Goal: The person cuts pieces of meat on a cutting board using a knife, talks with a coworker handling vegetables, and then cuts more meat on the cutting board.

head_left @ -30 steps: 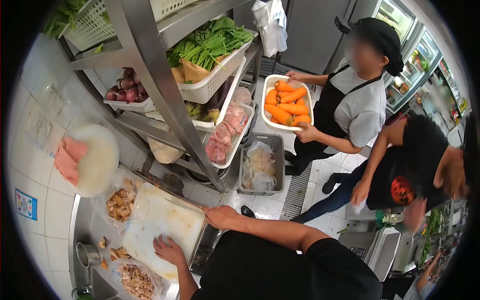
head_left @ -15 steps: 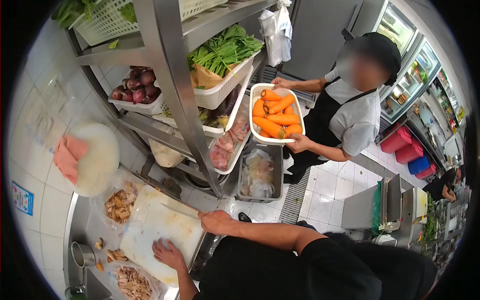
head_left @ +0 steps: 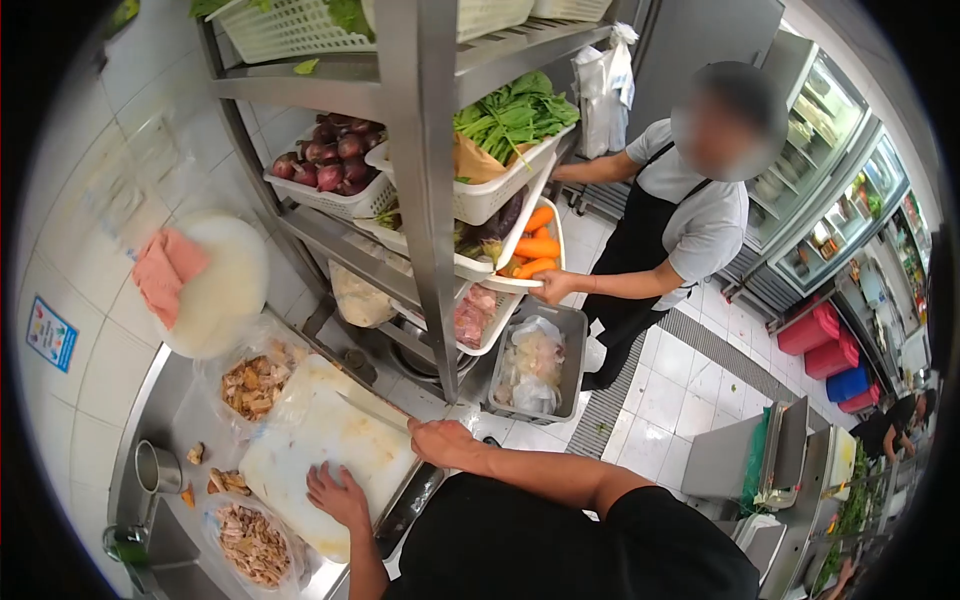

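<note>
My right hand [head_left: 442,443] is closed around the handle of a knife [head_left: 372,410], its blade lying along the far edge of a white cutting board [head_left: 310,440]. Fingers spread, my left hand [head_left: 338,494] rests on the stained board, holding nothing. A plastic bag of browned meat pieces [head_left: 262,380] sits beyond the board. Nearer the sink, another bag holds shredded meat [head_left: 255,545]. Between them lie a few browned scraps [head_left: 228,482] and a metal cup [head_left: 158,466].
A metal shelf rack [head_left: 425,200] holds baskets of red onions [head_left: 330,158], leafy greens [head_left: 515,115] and packed meat [head_left: 475,318]. Beside it, a person in a black apron [head_left: 640,230] grips a basket of carrots [head_left: 535,250]. A grey bin [head_left: 570,385] stands on the floor.
The other person has moved the carrot basket from in front of their body into the rack, where part of it is now hidden. My hands stay on the knife and board; the view has shifted.
</note>
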`<state>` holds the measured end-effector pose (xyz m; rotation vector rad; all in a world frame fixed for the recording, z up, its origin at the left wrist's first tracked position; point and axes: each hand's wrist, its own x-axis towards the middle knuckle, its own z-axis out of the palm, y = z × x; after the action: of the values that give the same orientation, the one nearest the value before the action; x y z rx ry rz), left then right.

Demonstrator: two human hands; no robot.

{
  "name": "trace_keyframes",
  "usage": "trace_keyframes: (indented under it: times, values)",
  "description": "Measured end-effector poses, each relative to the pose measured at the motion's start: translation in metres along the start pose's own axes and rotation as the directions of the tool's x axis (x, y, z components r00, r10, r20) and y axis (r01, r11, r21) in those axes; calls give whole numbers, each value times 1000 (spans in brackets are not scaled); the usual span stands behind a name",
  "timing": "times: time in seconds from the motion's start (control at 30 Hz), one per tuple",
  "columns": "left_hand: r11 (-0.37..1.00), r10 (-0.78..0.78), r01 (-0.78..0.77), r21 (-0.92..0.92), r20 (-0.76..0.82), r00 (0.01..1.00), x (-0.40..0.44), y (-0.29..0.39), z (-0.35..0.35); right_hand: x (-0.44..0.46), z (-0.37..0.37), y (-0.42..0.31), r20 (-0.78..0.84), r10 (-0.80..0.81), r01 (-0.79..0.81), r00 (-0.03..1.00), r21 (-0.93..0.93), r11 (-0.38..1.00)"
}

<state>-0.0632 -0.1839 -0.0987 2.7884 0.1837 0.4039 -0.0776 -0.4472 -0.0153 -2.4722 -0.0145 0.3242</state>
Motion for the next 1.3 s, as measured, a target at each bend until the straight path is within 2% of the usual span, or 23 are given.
trace_keyframes:
  times: [0.07, 0.2, 0.4, 0.5, 0.6, 0.63, 0.73, 0.77, 0.8, 0.87, 0.9, 0.97, 1.1, 1.17, 1.2, 1.27, 1.3]
  values:
    - [1000, -8, 8, -10, -11, 1000, 1, 1, -1, 7, 3, 1, 11, 37, -37, 999, 26, 999]
    - [1000, 2, -2, -13, -22, 1000, 2, 3, 0, 17, 2, -3, 6, -1, 2, 1000, -46, 999]
    - [1000, 15, -16, -21, -26, 1000, -1, -3, 1, 24, 5, -9, 33, -2, 3, 999, -13, 1000]
    - [999, -5, 4, -50, -16, 1000, 0, -2, 0, 23, 12, -6, -15, -12, 12, 1000, -46, 999]
    - [999, -5, 4, -52, -27, 1000, 0, -4, 5, 8, 2, -7, 29, 12, -11, 999, -44, 999]
    - [999, 4, -6, -35, -47, 999, 0, -5, 6, 3, 0, -8, 56, 73, -69, 996, -61, 996]
    - [990, 104, -111, -82, -91, 990, 3, -18, 14, -3, 6, 0, 107, 128, -110, 986, -157, 981]
    - [991, 85, -96, -88, -123, 989, 2, -17, 14, -3, 4, -1, 137, 152, -127, 979, -177, 976]
    - [997, 38, -42, -64, -60, 997, 4, -12, 7, -4, -1, -3, 158, 174, -141, 972, -200, 969]
    - [998, 14, -17, -64, -52, 999, 3, -16, 10, -7, -1, -6, 89, 132, -112, 987, -198, 974]
    - [999, 4, -6, -50, -40, 999, 3, -14, 6, -6, 0, -9, 119, 93, -68, 989, -197, 978]
    - [999, -7, 5, -36, -62, 998, 2, -11, 1, -8, 0, -9, 55, 94, -79, 994, -222, 972]
    - [996, 17, -20, -81, -33, 999, 5, -15, 8, -4, 6, -1, 70, 133, -115, 989, -218, 969]
    - [997, 61, -64, -51, -62, 996, 5, -17, 17, -2, 4, -1, 114, 148, -125, 982, -193, 973]
    - [998, 54, -55, -16, -26, 998, 6, -15, 14, -1, 2, -3, 132, 143, -118, 981, -179, 977]
    - [992, 84, -89, -88, -63, 994, 4, -16, 13, 8, 17, 3, 49, 105, -99, 993, -119, 988]
    - [995, 55, -59, -76, -62, 997, 3, -10, 7, 11, 14, -3, 33, 79, -76, 996, -101, 992]
